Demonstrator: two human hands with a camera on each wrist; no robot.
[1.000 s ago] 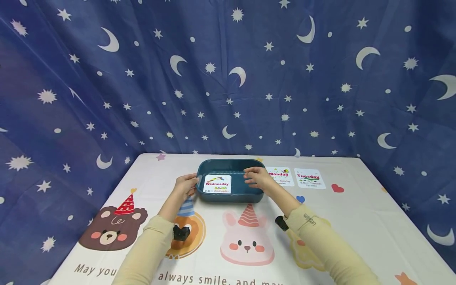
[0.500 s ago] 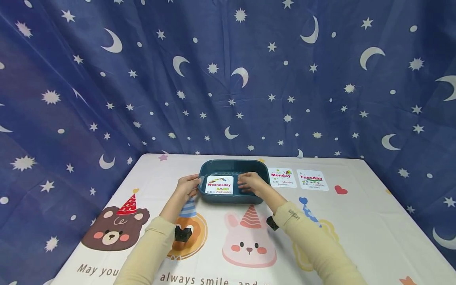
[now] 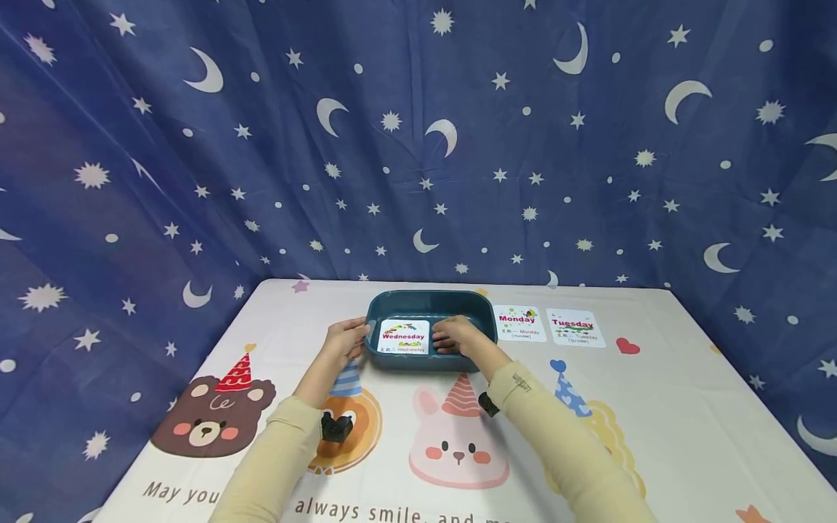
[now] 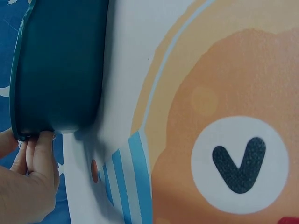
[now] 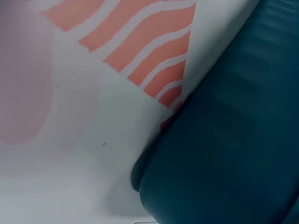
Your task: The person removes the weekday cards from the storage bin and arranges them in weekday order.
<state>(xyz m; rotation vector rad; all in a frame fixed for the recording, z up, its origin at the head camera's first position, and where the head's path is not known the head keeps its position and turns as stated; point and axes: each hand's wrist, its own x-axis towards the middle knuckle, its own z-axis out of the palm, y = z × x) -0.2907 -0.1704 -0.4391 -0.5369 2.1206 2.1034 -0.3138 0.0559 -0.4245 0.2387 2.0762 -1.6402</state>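
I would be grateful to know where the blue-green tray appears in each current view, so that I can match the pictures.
Head: just below the picture's centre, near the back of the table, the tray has the left hand at its left end.
Left wrist: the tray is at upper left, above that hand.
Right wrist: the tray fills much of the right side.
Shared landmark: the white tablecloth shows in all three.

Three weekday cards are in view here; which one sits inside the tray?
The Wednesday card: it is inside the dark teal tray, whereas the Monday card and Tuesday card both lie outside, on the tablecloth to its right.
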